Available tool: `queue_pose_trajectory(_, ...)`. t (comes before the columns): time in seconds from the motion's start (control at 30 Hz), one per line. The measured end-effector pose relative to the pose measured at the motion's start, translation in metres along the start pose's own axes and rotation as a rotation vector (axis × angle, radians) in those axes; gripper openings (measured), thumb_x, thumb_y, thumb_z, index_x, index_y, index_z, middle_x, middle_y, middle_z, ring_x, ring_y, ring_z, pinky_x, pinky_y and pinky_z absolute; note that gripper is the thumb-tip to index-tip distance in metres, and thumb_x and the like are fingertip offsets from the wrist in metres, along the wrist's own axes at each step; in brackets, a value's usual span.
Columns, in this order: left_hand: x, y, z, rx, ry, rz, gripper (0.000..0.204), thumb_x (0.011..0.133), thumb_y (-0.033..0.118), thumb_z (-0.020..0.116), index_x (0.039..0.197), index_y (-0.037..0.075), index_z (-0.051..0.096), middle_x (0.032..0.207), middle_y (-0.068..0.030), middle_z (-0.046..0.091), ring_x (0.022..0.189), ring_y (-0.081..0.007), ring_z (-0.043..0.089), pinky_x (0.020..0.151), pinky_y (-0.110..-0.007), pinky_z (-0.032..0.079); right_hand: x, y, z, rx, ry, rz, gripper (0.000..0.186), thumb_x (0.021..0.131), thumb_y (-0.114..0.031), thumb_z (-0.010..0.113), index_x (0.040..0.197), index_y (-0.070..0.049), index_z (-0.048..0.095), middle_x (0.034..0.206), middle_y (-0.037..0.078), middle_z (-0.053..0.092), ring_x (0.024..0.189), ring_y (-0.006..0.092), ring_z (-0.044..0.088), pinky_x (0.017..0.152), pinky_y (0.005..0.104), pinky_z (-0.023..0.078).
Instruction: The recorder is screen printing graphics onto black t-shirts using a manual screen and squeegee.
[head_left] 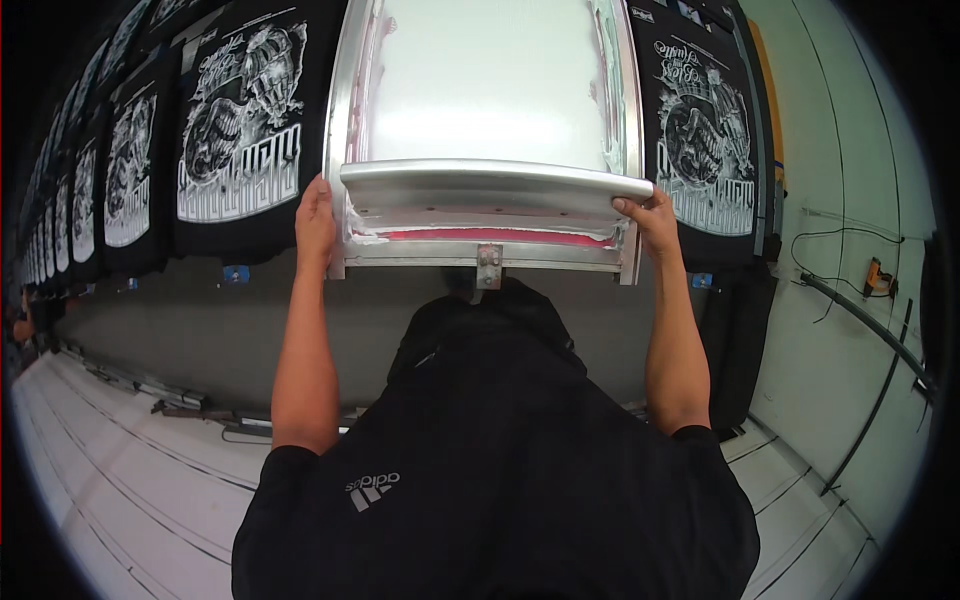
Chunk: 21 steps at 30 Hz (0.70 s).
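A metal-framed printing screen with a pale mesh lies in front of me. Across its near part rests a wide silver squeegee, tilted, its ends reaching the side rails. Reddish and white ink is smeared below it and along the rails. My left hand is closed at the outer side of the left rail, by the squeegee's left end. On the opposite side my right hand is closed around the right rail, its thumb by the squeegee's right end. The fingers under the frame are hidden.
Black shirts with white prints lie in a row to the left, and another printed shirt lies close on the right. A metal bracket juts from the screen's near edge. An orange tool hangs near the right wall.
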<state>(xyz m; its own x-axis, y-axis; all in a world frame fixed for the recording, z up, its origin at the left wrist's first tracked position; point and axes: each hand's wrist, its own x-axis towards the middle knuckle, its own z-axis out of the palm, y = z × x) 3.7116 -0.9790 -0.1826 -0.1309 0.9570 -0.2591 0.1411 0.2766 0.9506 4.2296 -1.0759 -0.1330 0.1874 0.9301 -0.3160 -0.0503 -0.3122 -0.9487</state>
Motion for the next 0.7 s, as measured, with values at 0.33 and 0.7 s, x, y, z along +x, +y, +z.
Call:
queue_pose_trajectory(0.33, -0.060, 0.141, 0.025, 0.770, -0.295, 0.791, 0.035, 0.082, 0.028, 0.073, 0.110, 0.007, 0.066, 0.102, -0.0142, 0.065, 0.100, -0.0290, 0.062, 0.079, -0.039, 0.051, -0.050, -0.066, 0.031, -1.364, -0.194, -0.240, 0.030, 0.064, -0.006, 0.071, 0.094, -0.009, 0.067, 0.084, 0.015, 0.067, 0.085, 0.0362, 0.064, 0.081, 0.0441, 0.051)
queue_pose_trajectory(0.7, 0.103, 0.206, 0.080, 1.101, -0.552, 0.588, 0.017, 0.074, 0.018, 0.072, 0.087, 0.009, 0.067, 0.082, -0.0135, 0.066, 0.084, -0.0355, 0.064, 0.072, -0.043, 0.050, 0.096, -0.141, 0.040, -1.254, -0.219, -0.287, 0.029, 0.067, -0.007, 0.064, 0.095, -0.008, 0.068, 0.082, 0.018, 0.067, 0.082, 0.0388, 0.064, 0.076, 0.0476, 0.051)
